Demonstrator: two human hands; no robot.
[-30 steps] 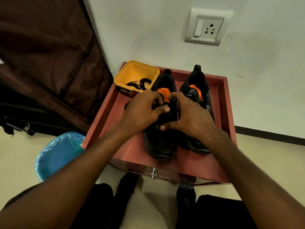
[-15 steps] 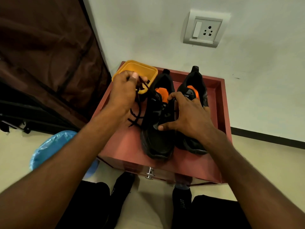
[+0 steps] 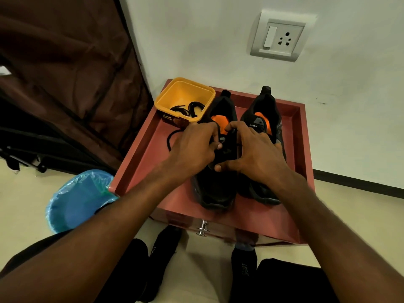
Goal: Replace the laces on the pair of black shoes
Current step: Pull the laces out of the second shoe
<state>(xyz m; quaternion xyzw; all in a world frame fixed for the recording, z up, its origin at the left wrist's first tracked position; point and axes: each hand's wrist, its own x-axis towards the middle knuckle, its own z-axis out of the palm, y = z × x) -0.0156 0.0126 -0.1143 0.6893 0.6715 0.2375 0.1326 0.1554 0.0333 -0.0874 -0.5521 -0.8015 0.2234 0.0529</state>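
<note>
Over left shoe (image 3: 215,189) tongue, both hands' grip (image 3: 194,147) (image 3: 255,149) pinching lace (image 3: 172,136), slack trailing left.

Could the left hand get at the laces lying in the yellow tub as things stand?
Probably yes. The yellow tub is open-topped, the laces lie exposed inside, and nothing stands between it and the left hand. That hand is busy at the left shoe, though, seemingly gripping a lace.

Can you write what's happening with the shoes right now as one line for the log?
step: lacing left shoe | left hand: pinching black lace | right hand: steadying shoe | right shoe: untouched | spare lace in yellow tub
</note>
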